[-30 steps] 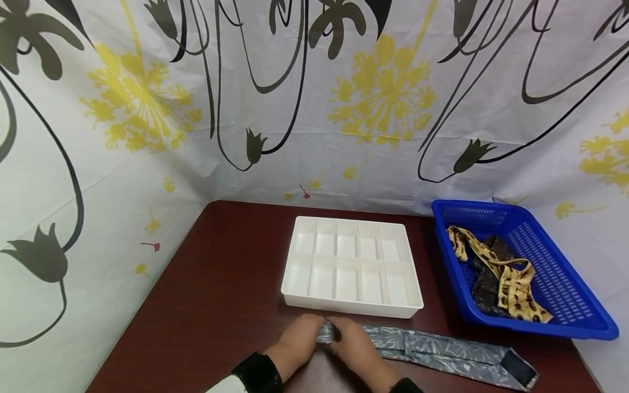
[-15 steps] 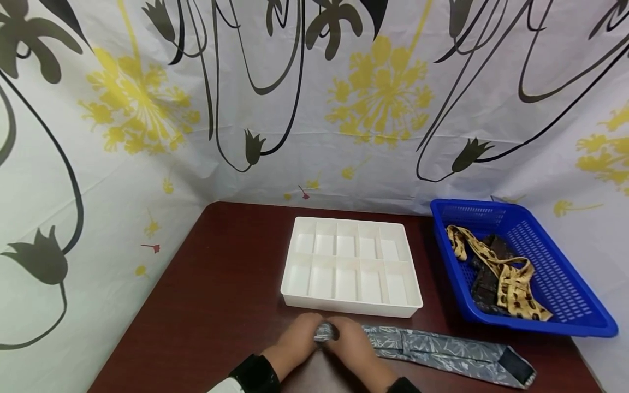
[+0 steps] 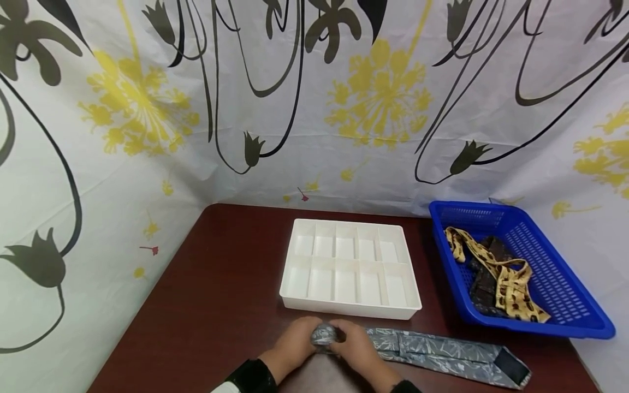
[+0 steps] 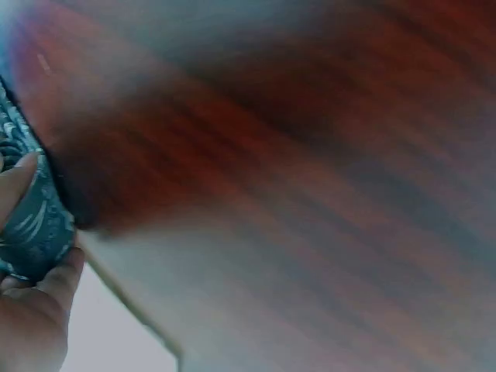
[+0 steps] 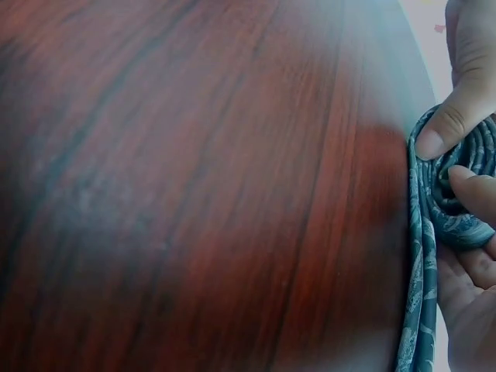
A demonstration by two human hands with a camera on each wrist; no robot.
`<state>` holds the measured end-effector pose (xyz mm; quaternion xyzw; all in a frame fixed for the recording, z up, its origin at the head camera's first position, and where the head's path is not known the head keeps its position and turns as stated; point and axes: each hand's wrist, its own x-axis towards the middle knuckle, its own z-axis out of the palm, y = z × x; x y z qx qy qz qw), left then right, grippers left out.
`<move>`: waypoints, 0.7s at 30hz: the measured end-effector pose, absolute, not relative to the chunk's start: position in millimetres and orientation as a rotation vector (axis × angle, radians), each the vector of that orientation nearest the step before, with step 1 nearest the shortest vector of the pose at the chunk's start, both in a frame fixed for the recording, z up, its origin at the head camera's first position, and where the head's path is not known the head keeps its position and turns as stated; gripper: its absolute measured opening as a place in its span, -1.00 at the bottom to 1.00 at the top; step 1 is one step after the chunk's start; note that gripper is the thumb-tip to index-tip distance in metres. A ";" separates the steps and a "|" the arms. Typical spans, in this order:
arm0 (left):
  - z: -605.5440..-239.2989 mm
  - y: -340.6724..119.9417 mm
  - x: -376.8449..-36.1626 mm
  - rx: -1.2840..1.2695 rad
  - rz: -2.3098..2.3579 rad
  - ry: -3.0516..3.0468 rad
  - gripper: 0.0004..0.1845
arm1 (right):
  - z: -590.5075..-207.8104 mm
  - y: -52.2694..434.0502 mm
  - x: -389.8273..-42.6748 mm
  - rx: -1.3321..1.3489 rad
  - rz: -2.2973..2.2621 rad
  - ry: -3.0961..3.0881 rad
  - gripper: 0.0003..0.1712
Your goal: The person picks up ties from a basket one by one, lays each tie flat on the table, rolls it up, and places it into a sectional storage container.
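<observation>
A grey-blue patterned necktie [image 3: 442, 353] lies face down along the table's front, its wide end with a dark lining patch pointing right. Its other end is wound into a thick roll [image 3: 323, 334], standing on edge. My left hand [image 3: 294, 345] grips the roll's left side, and my right hand [image 3: 357, 349] holds its right side where the flat length begins. Wound layers of the coil [image 5: 479, 155] show in the right wrist view, with thumbs pressed against them. The left wrist view catches only part of the coil [image 4: 39, 232] between fingers at the edge.
Just beyond the hands stands a white tray [image 3: 344, 310] divided into small compartments. At the right, a blue plastic basket [image 3: 565, 273] holds a yellow-and-black patterned strap-like cloth [image 3: 513, 292] and dark cloth [image 3: 484, 292]. A printed curtain [image 3: 304, 109] hangs behind the dark red table [image 3: 221, 284].
The necktie's wide end has slid slightly left, and more of the roll shows between the hands. Both hands keep hold of it. Tray and basket stay put.
</observation>
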<state>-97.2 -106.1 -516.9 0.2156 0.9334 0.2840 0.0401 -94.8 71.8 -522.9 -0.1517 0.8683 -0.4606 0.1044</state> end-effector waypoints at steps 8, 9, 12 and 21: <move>-503.5 -91.1 -98.6 0.592 0.535 2.901 -0.88 | -515.2 67.8 -93.3 -0.522 -1.107 2.727 -0.46; -500.6 -89.2 -98.7 0.569 0.488 2.883 -0.89 | -512.7 66.1 -92.6 -0.534 -1.070 2.744 -0.45; -491.6 -83.9 -98.7 0.509 0.340 2.837 -0.83 | -504.9 60.5 -90.8 -0.574 -0.965 2.803 -0.43; -495.1 -87.2 -99.8 0.561 0.465 2.888 -0.79 | -504.8 58.1 -94.1 -0.589 -0.928 2.865 -0.50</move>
